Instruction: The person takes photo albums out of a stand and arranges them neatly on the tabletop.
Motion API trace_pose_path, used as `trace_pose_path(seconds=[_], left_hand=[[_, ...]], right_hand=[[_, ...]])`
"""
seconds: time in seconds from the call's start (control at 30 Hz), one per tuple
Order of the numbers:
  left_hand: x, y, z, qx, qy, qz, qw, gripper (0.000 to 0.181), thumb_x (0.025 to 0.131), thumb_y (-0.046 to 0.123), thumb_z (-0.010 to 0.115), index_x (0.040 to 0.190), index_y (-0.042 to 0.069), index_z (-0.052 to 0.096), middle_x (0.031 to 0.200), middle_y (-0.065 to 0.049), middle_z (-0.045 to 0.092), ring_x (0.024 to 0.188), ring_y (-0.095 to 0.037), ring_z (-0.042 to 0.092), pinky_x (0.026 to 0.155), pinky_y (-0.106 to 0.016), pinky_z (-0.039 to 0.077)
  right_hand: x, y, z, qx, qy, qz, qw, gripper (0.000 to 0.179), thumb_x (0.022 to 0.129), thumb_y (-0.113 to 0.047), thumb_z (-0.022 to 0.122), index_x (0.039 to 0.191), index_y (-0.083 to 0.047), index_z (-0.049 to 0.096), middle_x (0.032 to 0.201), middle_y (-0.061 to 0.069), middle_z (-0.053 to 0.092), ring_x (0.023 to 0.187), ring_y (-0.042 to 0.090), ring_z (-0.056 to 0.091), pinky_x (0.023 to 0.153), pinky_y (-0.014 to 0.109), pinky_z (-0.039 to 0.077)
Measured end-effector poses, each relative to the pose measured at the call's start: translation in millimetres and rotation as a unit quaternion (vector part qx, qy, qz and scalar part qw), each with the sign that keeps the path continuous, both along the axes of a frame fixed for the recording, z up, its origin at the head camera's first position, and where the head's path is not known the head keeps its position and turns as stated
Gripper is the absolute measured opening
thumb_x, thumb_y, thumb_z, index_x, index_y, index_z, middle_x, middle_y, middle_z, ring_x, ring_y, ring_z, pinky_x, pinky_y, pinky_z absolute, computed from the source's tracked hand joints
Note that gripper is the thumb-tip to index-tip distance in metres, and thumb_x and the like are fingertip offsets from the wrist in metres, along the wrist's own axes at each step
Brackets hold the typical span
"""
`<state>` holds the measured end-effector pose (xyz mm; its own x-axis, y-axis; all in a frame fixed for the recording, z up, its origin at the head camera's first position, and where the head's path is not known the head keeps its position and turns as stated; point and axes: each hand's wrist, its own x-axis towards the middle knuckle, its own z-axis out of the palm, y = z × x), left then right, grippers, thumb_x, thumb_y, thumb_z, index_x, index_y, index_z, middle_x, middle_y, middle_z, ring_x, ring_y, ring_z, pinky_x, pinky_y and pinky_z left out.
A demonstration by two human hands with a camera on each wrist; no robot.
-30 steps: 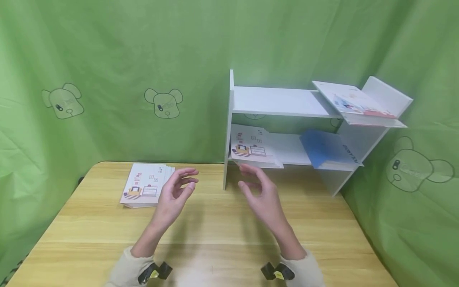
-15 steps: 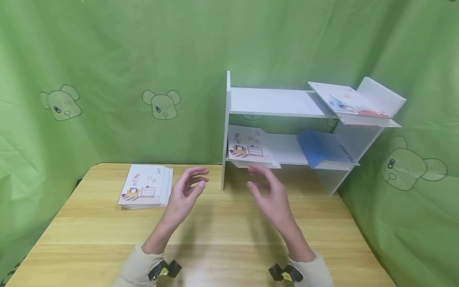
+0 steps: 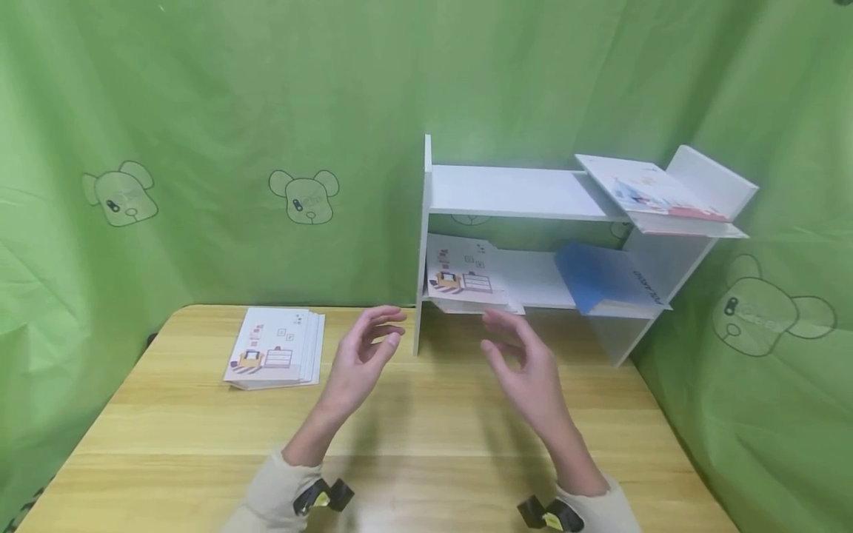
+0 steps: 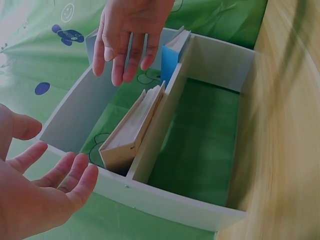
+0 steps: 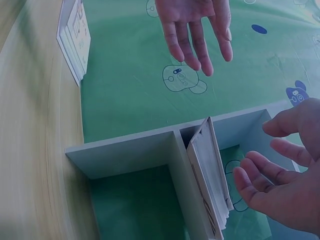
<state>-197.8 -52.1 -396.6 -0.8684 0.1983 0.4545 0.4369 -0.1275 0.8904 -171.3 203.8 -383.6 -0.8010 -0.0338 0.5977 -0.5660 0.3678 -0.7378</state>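
My left hand point(image 3: 363, 363) hovers over the table's middle, fingers loosely bent and nothing in them. Facing it, my right hand point(image 3: 529, 374) is held in the air before the shelf, also holding nothing. A white shelf unit point(image 3: 513, 191) with two levels stands at the back right. On its lower level, a stack of picture-covered books point(image 3: 464, 274) lies at the left and a blue-and-white book point(image 3: 603, 277) at the right. Another book point(image 3: 656, 189) with a pink-edged cover lies on the top level. Left of my left hand, several similar books point(image 3: 273, 348) are stacked on the table.
The wooden table point(image 3: 426, 474) runs back to a green curtain point(image 3: 220, 89) printed with bear heads, which also hangs along both sides. Books on the shelf stick out past its front edge. Black wrist cameras point(image 3: 323, 496) sit at both cuffs.
Both hands drift rightward together, keeping a similar gap and pose. The books and the shelf stay in place; the head view shifts slightly.
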Motion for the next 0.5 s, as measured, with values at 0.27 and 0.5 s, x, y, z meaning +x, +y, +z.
trace_pose_path(seconds=[0.27, 0.5], left_hand=[[-0.7, 12.2, 0.1, -0.001, 0.007, -0.008, 0.9999, 0.034, 0.101, 0.000, 0.059, 0.135, 0.001, 0.055, 0.132, -0.015, 0.063, 0.120, -0.041, 0.060, 0.102, -0.040, 0.056], [-2.1, 18.9, -3.3, 0.001, 0.002, -0.013, 0.9999, 0.035, 0.100, 0.000, 0.059, 0.135, 0.000, 0.055, 0.132, -0.015, 0.062, 0.120, -0.038, 0.060, 0.101, -0.041, 0.057]], right_hand=[[-0.8, 11, -4.0, 0.010, 0.002, -0.005, 0.9999, 0.046, 0.092, 0.011, 0.068, 0.136, 0.001, 0.058, 0.133, 0.013, 0.064, 0.123, 0.029, 0.060, 0.097, 0.026, 0.056], [-0.1, 17, -7.5, 0.010, 0.000, -0.008, 0.9999, 0.047, 0.093, 0.010, 0.067, 0.137, -0.001, 0.059, 0.133, 0.012, 0.064, 0.122, 0.028, 0.060, 0.096, 0.025, 0.057]])
